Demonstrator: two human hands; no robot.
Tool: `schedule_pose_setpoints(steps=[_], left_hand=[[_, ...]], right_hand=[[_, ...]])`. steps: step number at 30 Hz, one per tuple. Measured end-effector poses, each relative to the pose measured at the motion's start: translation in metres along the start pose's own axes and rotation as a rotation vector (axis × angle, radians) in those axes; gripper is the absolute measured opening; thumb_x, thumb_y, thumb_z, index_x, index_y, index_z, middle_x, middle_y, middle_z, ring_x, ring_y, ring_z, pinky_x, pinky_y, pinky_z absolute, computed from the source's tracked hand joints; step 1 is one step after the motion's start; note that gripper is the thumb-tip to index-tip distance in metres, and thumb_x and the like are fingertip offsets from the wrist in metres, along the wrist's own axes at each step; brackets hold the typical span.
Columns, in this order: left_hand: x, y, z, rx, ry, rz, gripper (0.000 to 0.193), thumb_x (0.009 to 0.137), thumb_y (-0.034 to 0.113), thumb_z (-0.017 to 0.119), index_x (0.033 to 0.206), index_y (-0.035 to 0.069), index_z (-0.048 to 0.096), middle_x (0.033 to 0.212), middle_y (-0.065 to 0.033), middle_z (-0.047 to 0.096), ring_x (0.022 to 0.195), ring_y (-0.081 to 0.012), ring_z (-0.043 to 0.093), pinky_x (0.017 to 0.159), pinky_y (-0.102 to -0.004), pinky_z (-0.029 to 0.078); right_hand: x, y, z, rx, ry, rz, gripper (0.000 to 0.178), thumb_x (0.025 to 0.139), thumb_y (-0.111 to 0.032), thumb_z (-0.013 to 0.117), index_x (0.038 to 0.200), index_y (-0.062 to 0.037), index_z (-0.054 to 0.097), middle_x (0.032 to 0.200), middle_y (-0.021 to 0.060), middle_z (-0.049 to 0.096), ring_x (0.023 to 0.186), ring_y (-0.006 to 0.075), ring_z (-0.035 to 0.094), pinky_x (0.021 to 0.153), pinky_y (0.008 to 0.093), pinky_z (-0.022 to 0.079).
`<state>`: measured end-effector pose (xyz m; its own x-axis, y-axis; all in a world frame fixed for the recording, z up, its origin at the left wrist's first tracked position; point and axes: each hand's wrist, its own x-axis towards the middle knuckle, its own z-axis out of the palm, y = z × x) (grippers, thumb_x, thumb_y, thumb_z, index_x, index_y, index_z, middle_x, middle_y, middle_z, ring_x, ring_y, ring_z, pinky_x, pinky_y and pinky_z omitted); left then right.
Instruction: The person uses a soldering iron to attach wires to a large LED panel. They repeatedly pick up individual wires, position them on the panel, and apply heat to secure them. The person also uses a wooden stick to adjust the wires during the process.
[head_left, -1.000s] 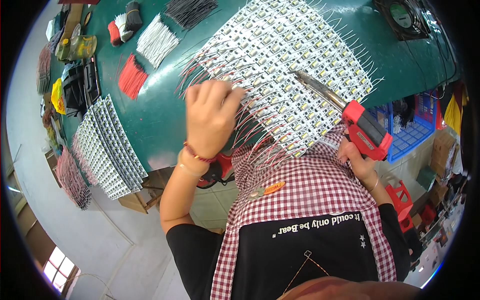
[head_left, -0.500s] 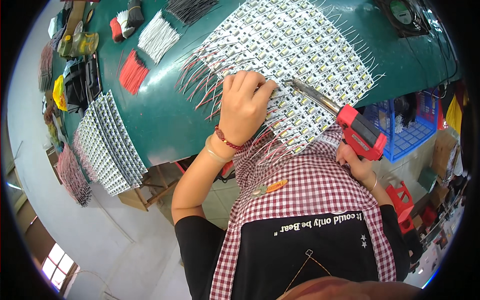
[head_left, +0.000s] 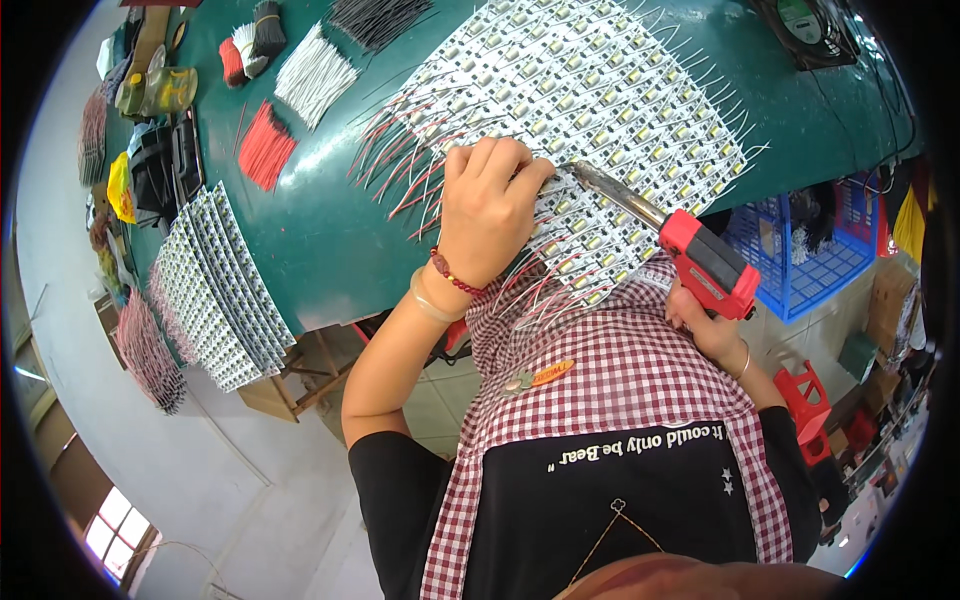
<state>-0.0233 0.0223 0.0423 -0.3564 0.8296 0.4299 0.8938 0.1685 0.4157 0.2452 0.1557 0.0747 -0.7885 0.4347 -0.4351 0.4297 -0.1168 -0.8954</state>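
A large panel of white LED circuit boards [head_left: 600,120] lies over the table's near edge, with rows of thin wires sticking out along its sides. My left hand [head_left: 490,205] rests on its left part, thumb and forefinger pinched together; whatever they hold is hidden. In my right hand [head_left: 708,325] is a red and black soldering gun [head_left: 712,265], gripped by its handle beyond the panel's lower right. Its metal barrel slants up and left over the boards. The dark tip [head_left: 572,168] sits just right of my left fingertips; whether it touches a board I cannot tell.
On the green table [head_left: 320,230] lie bundles of red wires [head_left: 266,146], white wires [head_left: 315,76] and black wires [head_left: 380,20]. More LED panels [head_left: 215,295] are stacked at the left edge. A fan [head_left: 805,30] stands far right, a blue crate [head_left: 805,255] below it.
The soldering gun and my right hand have shifted slightly left, bringing the tip closer to my left fingertips. My left hand has stayed almost in place.
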Motion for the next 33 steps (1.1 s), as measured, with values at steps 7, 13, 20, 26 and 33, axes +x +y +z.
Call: schedule_pose_setpoints(steps=[7, 13, 20, 26, 33], left_hand=[[-0.002, -0.001, 0.001, 0.022, 0.013, 0.014, 0.021, 0.067, -0.001, 0.068, 0.084, 0.011, 0.068, 0.078, -0.0005, 0.052, 0.074, -0.0186, 0.050, 0.068, -0.0330, 0.034], [-0.002, -0.001, 0.002, 0.025, 0.015, 0.022, 0.020, 0.067, 0.000, 0.068, 0.083, 0.012, 0.068, 0.079, -0.0003, 0.052, 0.075, -0.0186, 0.050, 0.068, -0.0335, 0.034], [-0.003, -0.001, 0.002, 0.036, 0.009, 0.025, 0.020, 0.068, 0.000, 0.068, 0.083, 0.012, 0.067, 0.079, 0.0000, 0.052, 0.075, -0.0187, 0.050, 0.069, -0.0337, 0.034], [-0.003, -0.001, 0.002, 0.046, 0.010, 0.029, 0.019, 0.068, 0.001, 0.068, 0.084, 0.013, 0.067, 0.080, 0.0002, 0.053, 0.077, -0.0184, 0.052, 0.070, -0.0335, 0.035], [-0.002, -0.001, 0.000, 0.073, 0.035, 0.049, 0.019, 0.069, 0.003, 0.069, 0.085, 0.013, 0.067, 0.080, 0.0006, 0.054, 0.077, -0.0182, 0.053, 0.072, -0.0331, 0.036]], right_hand=[[-0.001, 0.001, -0.007, 0.089, -0.088, -0.042, 0.009, 0.093, -0.011, 0.061, 0.089, -0.0028, 0.061, 0.075, -0.0001, 0.057, 0.067, 0.0083, 0.053, 0.061, 0.0265, 0.043], [-0.003, 0.010, -0.005, -0.014, -0.056, -0.016, 0.009, 0.093, -0.011, 0.060, 0.091, -0.0028, 0.061, 0.075, 0.0003, 0.058, 0.068, 0.0085, 0.053, 0.062, 0.0257, 0.043], [0.000, -0.004, -0.004, -0.001, -0.044, -0.045, 0.029, 0.098, -0.021, 0.052, 0.078, -0.0001, 0.056, 0.069, 0.0065, 0.055, 0.062, 0.0129, 0.052, 0.060, 0.0270, 0.043], [0.001, 0.003, -0.008, 0.039, -0.062, -0.133, 0.029, 0.099, -0.020, 0.050, 0.109, 0.0062, 0.054, 0.066, 0.0062, 0.052, 0.059, 0.0141, 0.051, 0.059, 0.0291, 0.044], [-0.003, 0.009, -0.012, 0.018, -0.077, -0.158, 0.041, 0.099, -0.020, 0.051, 0.130, 0.0057, 0.043, 0.067, 0.0059, 0.051, 0.059, 0.0137, 0.049, 0.061, 0.0299, 0.045]])
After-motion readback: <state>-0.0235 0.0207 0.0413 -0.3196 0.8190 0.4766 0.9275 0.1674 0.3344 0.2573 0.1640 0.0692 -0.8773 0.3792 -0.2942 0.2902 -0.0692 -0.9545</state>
